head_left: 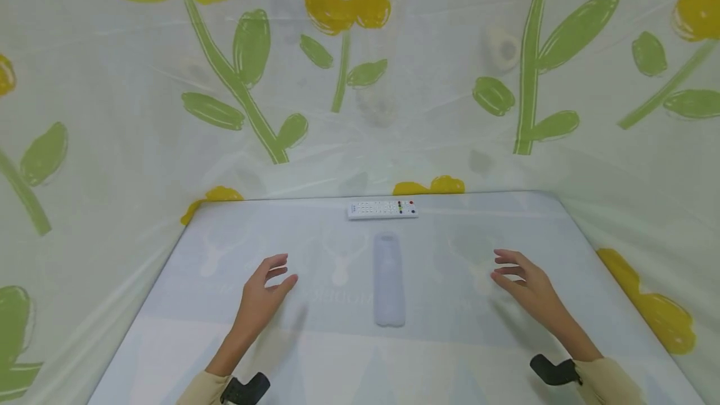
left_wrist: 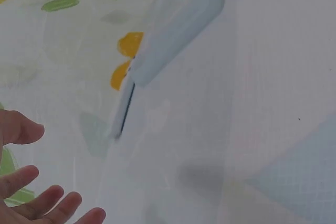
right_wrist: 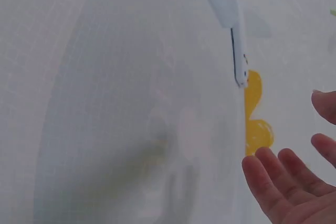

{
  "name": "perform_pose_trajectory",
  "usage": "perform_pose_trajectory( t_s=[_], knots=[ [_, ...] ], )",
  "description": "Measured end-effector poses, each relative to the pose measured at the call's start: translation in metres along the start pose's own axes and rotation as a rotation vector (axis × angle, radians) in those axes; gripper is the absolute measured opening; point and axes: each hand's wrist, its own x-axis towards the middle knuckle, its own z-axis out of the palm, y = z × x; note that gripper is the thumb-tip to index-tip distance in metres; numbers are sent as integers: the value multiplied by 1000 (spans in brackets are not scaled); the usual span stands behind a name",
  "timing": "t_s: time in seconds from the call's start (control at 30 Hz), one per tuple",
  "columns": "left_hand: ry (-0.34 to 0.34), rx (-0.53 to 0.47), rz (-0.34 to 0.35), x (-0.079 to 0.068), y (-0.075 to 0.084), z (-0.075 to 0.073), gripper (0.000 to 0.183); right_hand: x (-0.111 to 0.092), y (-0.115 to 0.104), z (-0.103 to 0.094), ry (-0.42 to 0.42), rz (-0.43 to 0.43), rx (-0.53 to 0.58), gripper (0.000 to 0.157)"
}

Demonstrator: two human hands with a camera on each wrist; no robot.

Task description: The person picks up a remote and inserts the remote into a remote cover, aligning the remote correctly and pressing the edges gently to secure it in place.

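A white remote control (head_left: 382,208) lies crosswise near the far edge of the table, its buttons facing up. Closer in, a long translucent bluish sleeve (head_left: 389,280), shaped like a remote cover, lies lengthwise on the tabletop. My left hand (head_left: 263,295) hovers to the left of the sleeve, fingers loosely bent and holding nothing. On the other side, my right hand (head_left: 529,289) is held above the table, relaxed and apart from both things. The left wrist view shows the sleeve (left_wrist: 181,32) and the remote's side (left_wrist: 124,109); the right wrist view shows the remote (right_wrist: 239,56) too.
A pale table (head_left: 450,367) with faint printed patterns spans the space below the hands. Behind it and at both sides hangs a white cloth (head_left: 422,117) with yellow flowers and green leaves. Dark straps with cameras (head_left: 554,370) sit at both wrists.
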Motion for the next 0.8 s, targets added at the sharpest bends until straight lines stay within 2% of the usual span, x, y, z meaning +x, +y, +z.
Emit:
perform_pose_trajectory(
  t_s=[0.13, 0.4, 0.6, 0.8],
  knots=[
    [-18, -49, -55, 8, 2, 2, 45, 9, -2, 5, 4, 13, 42, 42],
    [-26, -226, -120, 26, 10, 14, 39, 31, -1, 17, -10, 61, 150, 41],
    [-13, -293, -154, 40, 17, 28, 37, 49, -1, 27, -44, 116, 199, 41],
    [-29, -340, -204, 53, 17, 38, 37, 64, 1, 33, -61, 199, 251, 41]
  ],
)
